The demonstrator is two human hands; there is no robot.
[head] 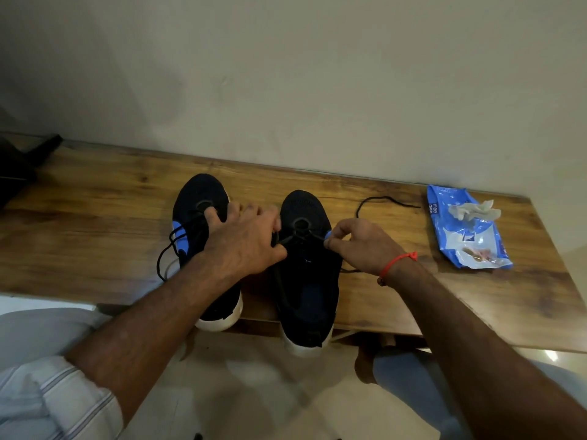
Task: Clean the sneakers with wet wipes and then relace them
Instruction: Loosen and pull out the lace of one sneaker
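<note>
Two black sneakers with white soles stand side by side on the wooden table (95, 192), toes toward the wall. The left sneaker (198, 198) is laced, with loose black loops hanging off its left side. My left hand (244, 239) reaches across it and pinches the black lace at the left eyelets of the right sneaker (305, 281). My right hand (359, 246) pinches the same lace (381, 200) at the shoe's right side, by a blue patch. The lace's free end trails right across the table. A red thread band circles my right wrist.
A blue wet-wipe pack (467, 230) lies at the table's right, with a crumpled used wipe (473, 211) on top. A dark object (19, 166) sits at the far left. The wall runs right behind the table. My knees and the pale floor are below the front edge.
</note>
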